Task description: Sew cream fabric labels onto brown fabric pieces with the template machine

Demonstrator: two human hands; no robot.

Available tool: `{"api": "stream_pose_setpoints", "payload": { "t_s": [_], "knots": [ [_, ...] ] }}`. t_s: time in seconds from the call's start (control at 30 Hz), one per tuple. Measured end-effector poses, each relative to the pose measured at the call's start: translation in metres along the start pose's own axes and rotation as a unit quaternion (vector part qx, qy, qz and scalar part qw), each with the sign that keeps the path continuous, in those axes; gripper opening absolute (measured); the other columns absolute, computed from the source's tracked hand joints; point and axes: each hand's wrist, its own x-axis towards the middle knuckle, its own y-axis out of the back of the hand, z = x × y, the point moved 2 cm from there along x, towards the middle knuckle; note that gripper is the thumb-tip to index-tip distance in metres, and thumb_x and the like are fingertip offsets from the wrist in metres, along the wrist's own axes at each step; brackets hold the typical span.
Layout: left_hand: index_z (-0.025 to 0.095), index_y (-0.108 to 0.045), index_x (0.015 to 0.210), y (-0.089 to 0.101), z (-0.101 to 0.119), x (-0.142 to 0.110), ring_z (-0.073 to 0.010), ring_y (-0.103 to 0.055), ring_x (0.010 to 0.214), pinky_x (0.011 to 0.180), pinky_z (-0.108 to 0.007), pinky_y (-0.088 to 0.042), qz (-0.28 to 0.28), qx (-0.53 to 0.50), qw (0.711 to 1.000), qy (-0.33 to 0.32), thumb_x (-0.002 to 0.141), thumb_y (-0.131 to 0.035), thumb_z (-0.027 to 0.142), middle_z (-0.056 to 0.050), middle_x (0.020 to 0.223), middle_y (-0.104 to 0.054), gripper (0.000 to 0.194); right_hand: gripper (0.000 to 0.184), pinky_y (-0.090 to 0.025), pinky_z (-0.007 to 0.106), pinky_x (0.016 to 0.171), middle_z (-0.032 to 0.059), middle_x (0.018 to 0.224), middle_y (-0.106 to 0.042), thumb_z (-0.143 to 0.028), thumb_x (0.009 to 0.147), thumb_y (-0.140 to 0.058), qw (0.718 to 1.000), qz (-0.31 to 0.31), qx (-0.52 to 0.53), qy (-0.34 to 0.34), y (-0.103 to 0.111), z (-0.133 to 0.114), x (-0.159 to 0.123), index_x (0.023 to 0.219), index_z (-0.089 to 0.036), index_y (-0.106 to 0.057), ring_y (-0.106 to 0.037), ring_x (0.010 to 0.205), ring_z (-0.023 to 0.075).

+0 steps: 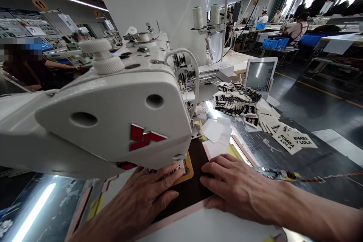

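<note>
Under the head of a white sewing machine lies a dark brown piece of material. My left hand rests on it with fingers stretched out, the fingertips on a white label with black lettering. A yellow template frame with rounded corners surrounds the label. My right hand lies flat at the right side of the brown piece, fingers extended, pressing on its edge. A white sheet with pink borders spreads beneath. The machine head hides part of my left fingers.
Piles of black-and-white labels and loose white labels cover the table to the right. A tablet-like screen stands behind them. Small snips with a twisted cord lie by my right wrist. Thread cones stand at the back.
</note>
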Motion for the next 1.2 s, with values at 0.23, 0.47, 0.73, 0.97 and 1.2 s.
{"api": "stream_pose_setpoints", "payload": {
  "t_s": [0.23,0.47,0.73,0.97,1.2],
  "knots": [
    [0.043,-0.034,0.168,0.004,0.005,0.0,-0.0215,-0.067,0.135,0.097,-0.032,-0.054,0.0,-0.001,1.0,-0.003,0.113,-0.054,0.046,0.005,0.163,-0.056,0.059,0.035,-0.051,0.045,0.101,0.0112,0.129,-0.068,-0.047,0.113,-0.057,1.0,0.001,-0.006,0.007,-0.001,0.0,-0.001,0.128,-0.018,-0.069,-0.062,0.115,0.0277],
    [0.041,-0.034,0.169,-0.003,-0.002,0.0,-0.0217,-0.068,0.134,0.099,-0.032,-0.055,-0.004,0.002,1.0,0.013,0.113,-0.053,0.047,0.004,0.161,-0.058,0.059,0.033,-0.052,0.045,0.102,0.0134,0.133,-0.067,-0.044,0.114,-0.055,1.0,0.008,-0.01,0.006,0.003,0.002,0.0,0.128,-0.017,-0.069,-0.063,0.117,0.0279],
    [0.04,-0.041,0.166,-0.008,-0.014,0.009,-0.0181,-0.081,0.078,0.076,-0.026,-0.061,0.006,-0.09,0.995,0.045,0.114,-0.051,0.043,-0.002,0.124,-0.082,0.054,0.03,-0.051,0.049,0.11,0.0148,0.142,-0.065,-0.038,0.112,-0.061,1.0,0.018,-0.017,0.003,0.001,0.009,-0.001,0.133,-0.016,-0.067,-0.059,0.131,0.0308],
    [0.037,-0.048,0.164,-0.006,-0.014,0.009,-0.0186,-0.075,0.058,0.066,-0.027,-0.063,0.009,-0.083,0.995,0.059,0.112,-0.05,0.04,-0.005,0.111,-0.085,0.051,0.031,-0.052,0.049,0.105,0.0149,0.141,-0.066,-0.038,0.109,-0.067,0.999,0.021,-0.032,-0.006,0.004,0.009,-0.001,0.131,-0.016,-0.068,-0.062,0.129,0.0323],
    [0.037,-0.048,0.164,-0.007,-0.014,0.007,-0.0237,-0.082,0.088,0.085,-0.033,-0.066,0.024,-0.072,0.996,0.05,0.111,-0.053,0.041,-0.005,0.124,-0.082,0.053,0.028,-0.052,0.047,0.103,0.0132,0.138,-0.067,-0.037,0.109,-0.067,0.999,0.011,-0.031,-0.016,0.005,0.007,-0.004,0.129,-0.018,-0.068,-0.061,0.127,0.0312]
  ]
}}
